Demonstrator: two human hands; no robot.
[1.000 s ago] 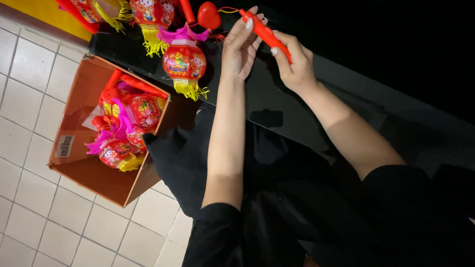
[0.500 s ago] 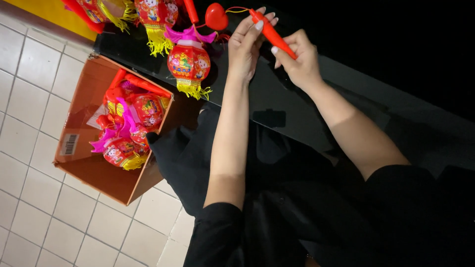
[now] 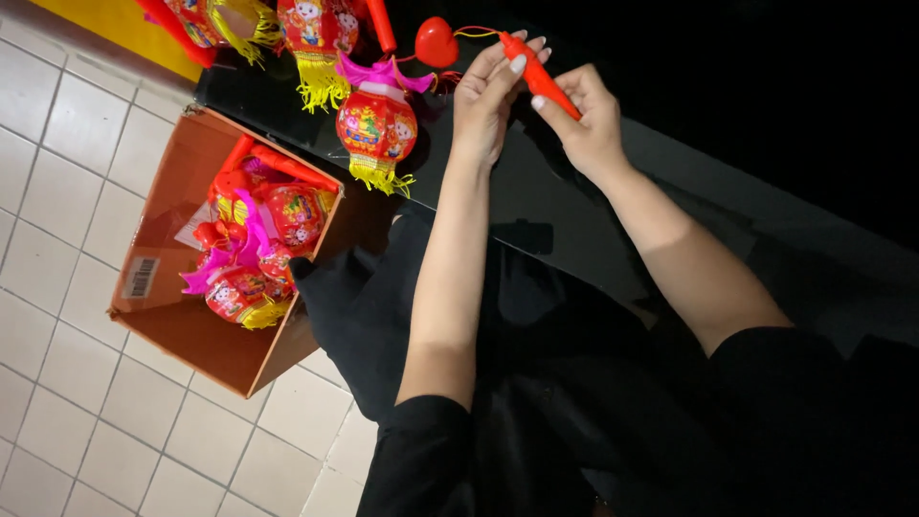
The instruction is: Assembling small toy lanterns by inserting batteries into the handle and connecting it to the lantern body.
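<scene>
Both my hands hold a slim red plastic stick [image 3: 538, 73] above a dark tabletop [image 3: 536, 191]. My right hand [image 3: 582, 120] grips its lower part; the fingers of my left hand [image 3: 488, 91] pinch its upper end. A thin yellow cord runs from the stick's tip to a red heart-shaped piece [image 3: 436, 42]. Just left of my left hand lies a red toy lantern [image 3: 376, 126] with a pink top and a yellow fringe.
An open cardboard box [image 3: 182, 330] on the white tiled floor [image 3: 57, 144] holds several more red lanterns [image 3: 258, 239]. Other lanterns [image 3: 311, 33] with red sticks lie along the table's far left end. My dark-clothed lap fills the lower middle.
Both hands have kept hold of the stick, with only a slight shift of the fingers. The view has drifted a little, so the lantern and box sit slightly higher.
</scene>
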